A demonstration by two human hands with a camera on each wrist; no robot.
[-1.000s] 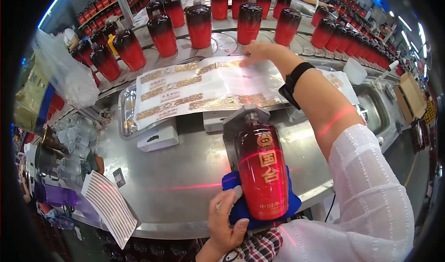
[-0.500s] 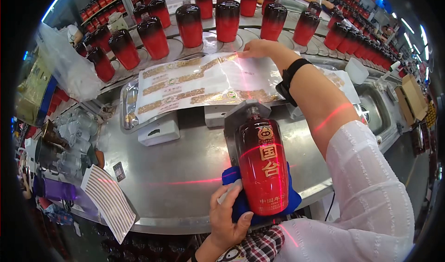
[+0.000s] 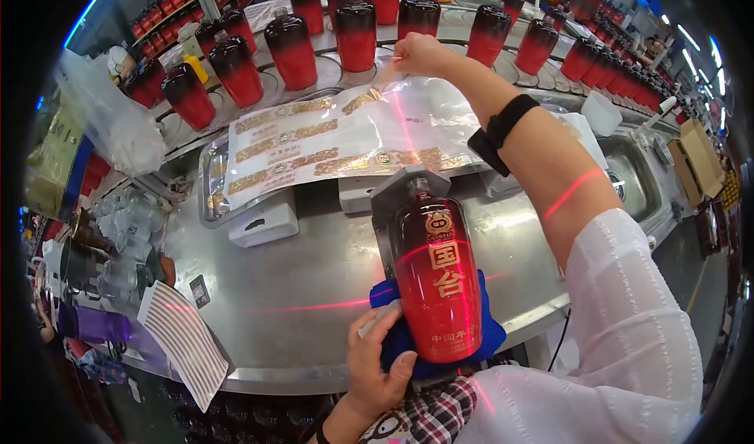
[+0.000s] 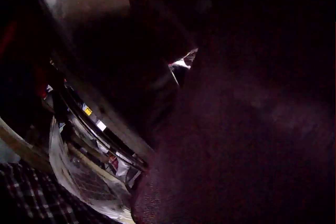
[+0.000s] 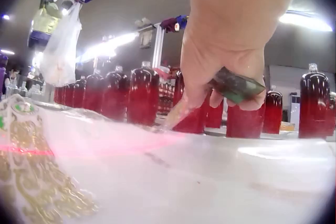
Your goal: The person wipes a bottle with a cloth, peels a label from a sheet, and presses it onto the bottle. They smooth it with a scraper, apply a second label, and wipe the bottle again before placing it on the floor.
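Note:
A red-and-black bottle with gold characters leans in a grey metal holder, its base on a blue cloth. My left hand rests beside its lower left side, fingers loosely bent; a pale grey covering or piece shows at the fingertips. My right hand is over the far edge of a white sheet printed with gold patterned strips. It pinches a thin translucent gold decal strip, and a dark green flat piece is tucked in the same fingers. The left wrist view is mostly dark.
Several red bottles stand on a curved conveyor behind the sheet. The sheet lies over a metal tray and white boxes. Left are a striped sheet and clear glassware; at right, a sink.
My right hand has risen away from the sheet's far edge, drawing the decal strip up. The conveyor bottles have shifted left. My left hand stays beside the bottle.

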